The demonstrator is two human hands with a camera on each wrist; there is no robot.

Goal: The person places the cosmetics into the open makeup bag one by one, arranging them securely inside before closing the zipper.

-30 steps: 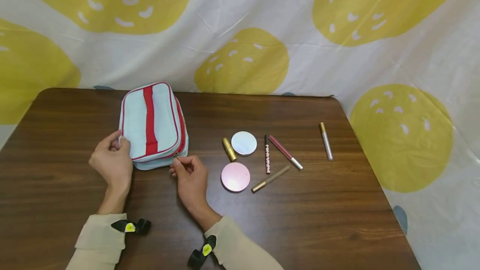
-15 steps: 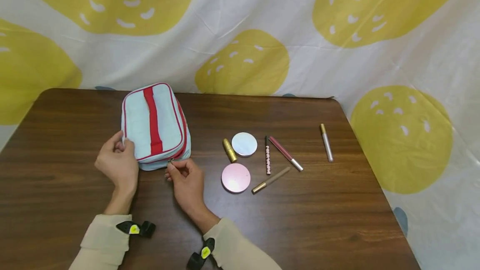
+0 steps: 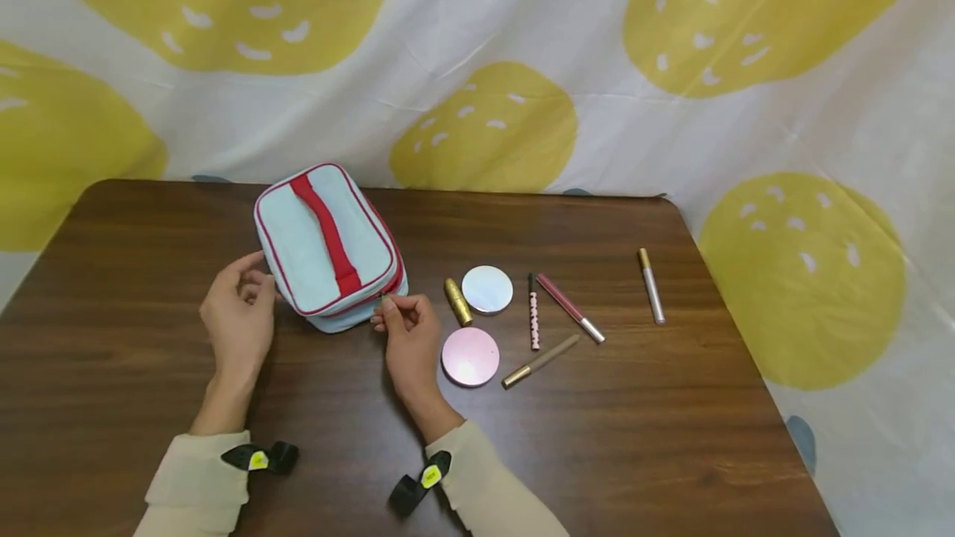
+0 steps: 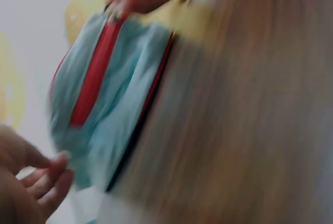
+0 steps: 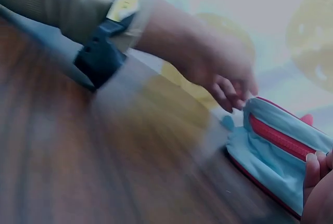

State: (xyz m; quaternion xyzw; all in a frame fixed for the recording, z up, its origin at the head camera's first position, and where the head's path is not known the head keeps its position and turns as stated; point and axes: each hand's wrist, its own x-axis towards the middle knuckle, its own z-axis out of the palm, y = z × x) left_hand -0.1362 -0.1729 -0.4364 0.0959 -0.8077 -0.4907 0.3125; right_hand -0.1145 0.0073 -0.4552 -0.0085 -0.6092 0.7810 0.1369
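Observation:
A pale blue cosmetic bag [image 3: 306, 230] with red piping and a red strap handle [image 3: 328, 230] rests toward the table's left. At its near right corner, my right hand [image 3: 414, 342] pinches the zipper pull between thumb and fingertips. The red zipper [image 4: 96, 76] runs along the bag's side in the left wrist view, with the right fingers at its upper end. My left hand [image 3: 242, 313] is at the bag's left side, fingers loosely bent with their tips right at its edge. In the right wrist view the left hand [image 5: 223, 68] reaches the bag's far corner, blurred.
Right of the bag lie a gold lipstick tube [image 3: 458, 302], a white round compact [image 3: 487, 288] and a pink round compact [image 3: 470, 356]. Several slim makeup tubes and pencils lie beyond, including a red tube [image 3: 563, 302] and a silver-and-gold tube [image 3: 652, 287]. A patterned curtain [image 3: 477, 15] hangs behind.
The bag has shifted right and turned, its near end swinging rightward. My right hand first slid slightly left, then moved right with the zipper pull. The left hand has drifted from its hold on the edge.

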